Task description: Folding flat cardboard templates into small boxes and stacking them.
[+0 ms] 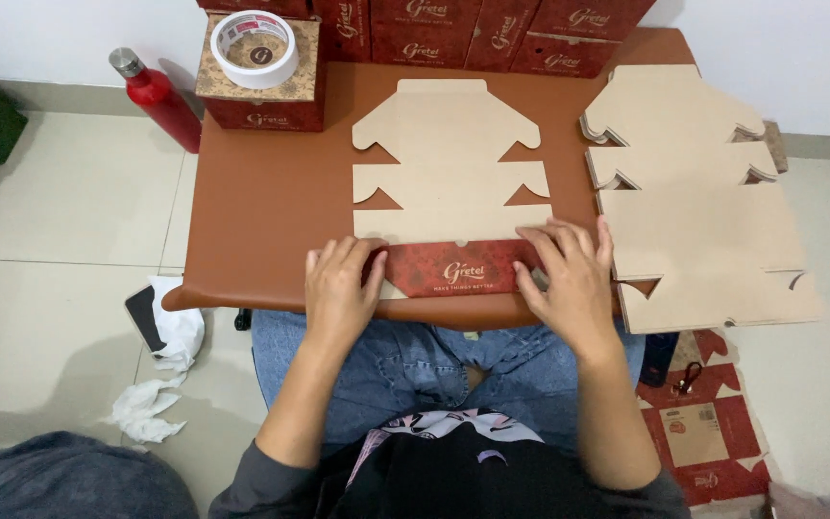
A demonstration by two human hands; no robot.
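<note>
1 flat box blank | left hand, right hand: 2, pressing its red flap | 1 blank stack | 1 tape roll | 1 red bottle

wall: white | floor: pale tiles | table: brown, low | light: even

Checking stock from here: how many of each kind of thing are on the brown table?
Flat box blank under both hands: 1
Stack of flat blanks: 1
Assembled red boxes: 5 visible
Tape roll: 1
Total: 8
</note>
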